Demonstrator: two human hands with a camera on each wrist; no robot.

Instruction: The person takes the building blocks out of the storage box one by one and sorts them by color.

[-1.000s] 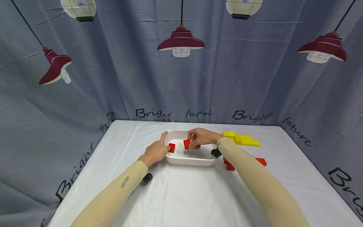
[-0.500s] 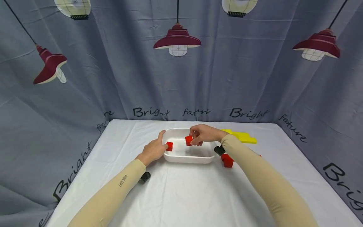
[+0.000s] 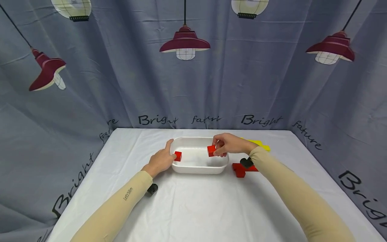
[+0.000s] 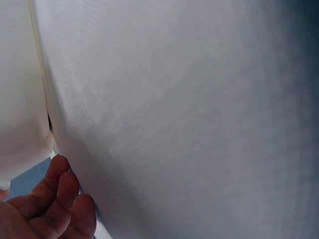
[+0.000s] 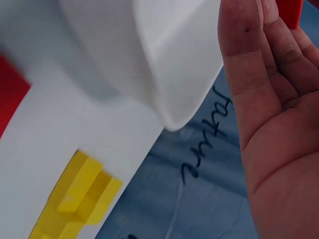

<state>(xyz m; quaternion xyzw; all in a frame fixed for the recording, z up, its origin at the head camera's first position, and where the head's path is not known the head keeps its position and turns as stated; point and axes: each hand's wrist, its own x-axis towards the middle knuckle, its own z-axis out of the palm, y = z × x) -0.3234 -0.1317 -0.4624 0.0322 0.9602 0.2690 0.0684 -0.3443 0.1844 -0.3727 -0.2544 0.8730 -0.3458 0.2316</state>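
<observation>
Near the far middle of the table in the head view is a white dish (image 3: 198, 170). My left hand (image 3: 158, 162) grips its left end, thumb over the rim and index finger stretched along the side. In the left wrist view the other fingers (image 4: 67, 189) curl against the outside. A red cube (image 3: 178, 156) sits inside the dish by the left thumb. With thumb and fingers my right hand (image 3: 231, 144) pinches another red cube (image 3: 211, 151) over the dish's right part. The right wrist view shows only a corner of that cube, beyond the fingers.
Several red blocks (image 3: 240, 170) lie right of the dish, partly behind the right wrist camera (image 3: 246, 163). Behind the right forearm are yellow blocks (image 3: 257, 143), seen stepped in the right wrist view. A grey curtain (image 3: 193, 90) hangs behind the white-covered table (image 3: 193, 208).
My right hand has moved rightward over the dish with its red cube. The left hand keeps its place at the dish's left end. The head view has shifted slightly.
</observation>
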